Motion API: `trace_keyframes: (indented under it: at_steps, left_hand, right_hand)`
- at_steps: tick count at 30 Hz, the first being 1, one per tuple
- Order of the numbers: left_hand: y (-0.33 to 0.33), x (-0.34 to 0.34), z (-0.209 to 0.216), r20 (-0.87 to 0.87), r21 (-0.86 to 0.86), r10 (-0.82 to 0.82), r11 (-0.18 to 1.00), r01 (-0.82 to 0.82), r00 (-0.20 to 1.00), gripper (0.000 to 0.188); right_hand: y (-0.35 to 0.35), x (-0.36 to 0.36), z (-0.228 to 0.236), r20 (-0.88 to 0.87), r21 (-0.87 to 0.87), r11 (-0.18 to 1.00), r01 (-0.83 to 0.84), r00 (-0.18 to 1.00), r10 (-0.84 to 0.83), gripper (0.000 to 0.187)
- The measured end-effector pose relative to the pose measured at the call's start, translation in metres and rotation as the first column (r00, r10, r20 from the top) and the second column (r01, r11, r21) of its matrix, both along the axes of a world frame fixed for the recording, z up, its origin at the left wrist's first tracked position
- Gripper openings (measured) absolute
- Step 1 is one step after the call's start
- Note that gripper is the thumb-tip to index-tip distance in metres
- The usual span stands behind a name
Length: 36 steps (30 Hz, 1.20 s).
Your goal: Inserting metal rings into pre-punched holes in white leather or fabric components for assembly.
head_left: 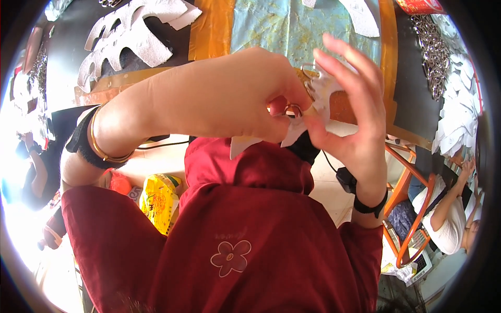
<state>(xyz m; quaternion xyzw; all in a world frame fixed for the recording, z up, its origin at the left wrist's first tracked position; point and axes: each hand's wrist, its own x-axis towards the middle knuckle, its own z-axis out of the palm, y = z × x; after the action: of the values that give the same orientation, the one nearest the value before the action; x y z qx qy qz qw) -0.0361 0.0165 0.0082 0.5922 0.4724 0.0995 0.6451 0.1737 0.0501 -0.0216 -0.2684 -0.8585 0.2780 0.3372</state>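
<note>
My left hand (261, 94) is closed, its fingers curled around a white, curved cut-out piece (324, 88) of sheet material. Parts of this piece stick out below the hand and on its right side. A shiny metal ring (293, 110) shows at my left fingertips, against the white piece. My right hand (355, 99) is beside it, fingers raised and spread apart, its thumb at the white piece close to my left fingers. More metal shows along the piece between the hands, too small to make out.
White cut-out pieces (128, 39) lie on the dark table at far left. A blue-green mat (266, 26) edged with brown tape is ahead. On the right are a heap of metal rings (430, 55) and a white pile (459, 104). A person (446, 214) sits beyond an orange chair frame (417, 219).
</note>
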Motion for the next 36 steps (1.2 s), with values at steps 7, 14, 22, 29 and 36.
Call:
trace_keyframes:
  at_steps: [7, 14, 22, 29, 36]
  left_hand:
    - [-0.003, -0.001, 0.0, 0.011, 0.263, -0.017, 0.965, 0.014, 1.0, 0.023]
    - [0.002, -0.001, 0.004, -0.123, 0.1, 0.033, 0.995, -0.021, 0.992, 0.015]
    - [0.003, -0.005, 0.002, -0.099, 0.371, 0.223, 0.912, -0.172, 0.97, 0.014]
    - [-0.001, -0.01, 0.002, -0.168, 0.552, 0.137, 0.833, -0.022, 0.976, 0.012]
    - [0.001, -0.011, -0.01, 0.068, 0.735, -0.014, 0.677, -0.04, 0.998, 0.005]
  right_hand:
    - [0.003, 0.004, 0.014, 0.24, -0.12, 0.988, -0.095, 0.963, 0.122, 0.037]
    - [0.0, -0.002, 0.012, 0.241, -0.115, 0.993, -0.011, 0.97, 0.039, 0.018]
    - [0.002, -0.007, -0.002, 0.06, -0.125, 0.992, 0.004, 0.998, 0.004, 0.013]
    - [0.004, -0.004, 0.0, -0.068, -0.272, 0.958, -0.095, 0.995, 0.079, 0.011]
    - [0.007, 0.006, 0.002, -0.102, -0.444, 0.885, -0.141, 0.989, 0.106, 0.008]
